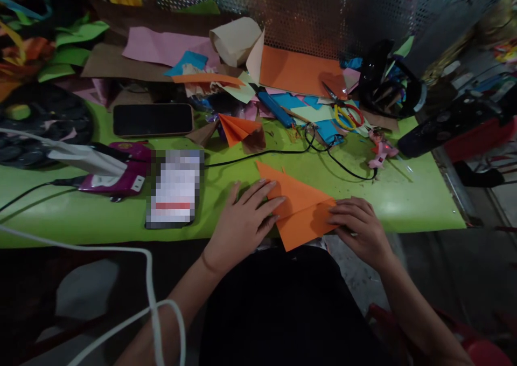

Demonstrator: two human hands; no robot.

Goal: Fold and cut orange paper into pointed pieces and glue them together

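Note:
A folded sheet of orange paper (301, 215) lies at the front edge of the green table, one corner jutting over the edge. My left hand (246, 218) rests palm down at its left side, fingers stretched and spread, some fingertips on the paper. At the right corner, my right hand (361, 228) has its fingers together and pinches the paper. Its thumb is partly hidden. Behind them stands another folded orange paper piece (238, 129).
Left of my hands lie a phone with a lit, blurred screen (175, 191), a dark phone (153, 119) and a purple power strip (117, 180). Paper scraps, scissors (343, 112) and an orange sheet (301, 72) crowd the back. A pink glue gun (382, 149) and black bottle (440, 123) are right.

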